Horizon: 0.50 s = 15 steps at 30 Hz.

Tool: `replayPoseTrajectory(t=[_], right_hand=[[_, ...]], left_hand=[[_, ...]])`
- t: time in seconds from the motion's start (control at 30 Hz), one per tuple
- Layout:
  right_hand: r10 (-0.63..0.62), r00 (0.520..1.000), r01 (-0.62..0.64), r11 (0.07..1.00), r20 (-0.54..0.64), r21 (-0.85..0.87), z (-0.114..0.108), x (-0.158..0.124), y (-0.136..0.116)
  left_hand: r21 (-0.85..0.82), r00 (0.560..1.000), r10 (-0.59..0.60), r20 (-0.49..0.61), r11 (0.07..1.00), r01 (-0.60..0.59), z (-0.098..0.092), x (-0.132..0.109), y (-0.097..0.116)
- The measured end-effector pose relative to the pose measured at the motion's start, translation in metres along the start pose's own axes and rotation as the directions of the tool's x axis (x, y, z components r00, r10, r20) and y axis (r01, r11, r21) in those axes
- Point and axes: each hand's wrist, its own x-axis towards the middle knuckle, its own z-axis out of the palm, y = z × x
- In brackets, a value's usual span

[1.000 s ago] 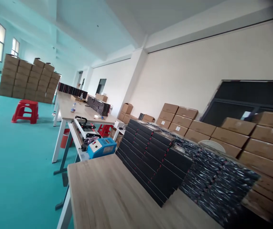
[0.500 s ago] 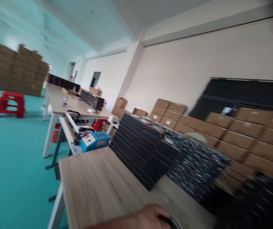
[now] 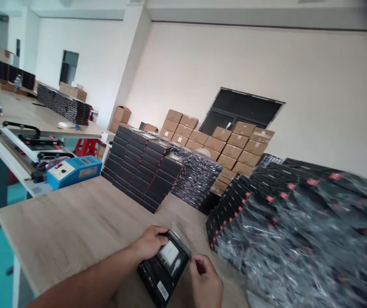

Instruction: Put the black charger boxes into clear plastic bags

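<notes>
Over the near edge of the table I hold a flat black box (image 3: 158, 272), tilted, with a white device and cable pictured on it and a barcode label at its lower end. My left hand (image 3: 150, 242) is closed on its upper left edge, thumb on the face. At the upper right corner my right hand (image 3: 206, 280) has thumb and finger pinched together at the edge of a clear plastic bag (image 3: 180, 236). The plastic sticks out past the box's top edge; how much of the box it covers, I cannot tell.
Stacked black boxes (image 3: 138, 167) stand on the wooden table (image 3: 74, 226). A large pile of plastic-wrapped black boxes (image 3: 299, 231) rises at the right. Left of the table is a blue sealing machine (image 3: 74, 170). Brown cartons (image 3: 231, 149) line the wall.
My view has swung right and levelled somewhat. The black box and both hands now show clearly; earlier only one blurred hand with a dark edge was visible at the bottom.
</notes>
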Motion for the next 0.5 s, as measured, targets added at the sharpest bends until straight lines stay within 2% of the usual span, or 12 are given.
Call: replayPoseTrajectory(t=[0.2,0.4,0.5], right_hand=[[-0.054,0.996,0.047,0.994,0.076,0.097,0.003,0.000,-0.001],[-0.010,0.999,0.005,0.994,0.046,0.108,-0.005,-0.002,0.004],[0.005,0.999,-0.009,0.994,0.033,0.113,0.007,0.001,0.007]], left_hand=[[0.085,0.998,0.031,-0.051,0.996,-0.027,-0.002,0.003,-0.006],[0.101,0.998,0.048,-0.035,0.994,-0.045,0.001,0.001,-0.003],[0.157,0.992,0.035,-0.122,0.988,-0.015,0.003,-0.008,0.003]])
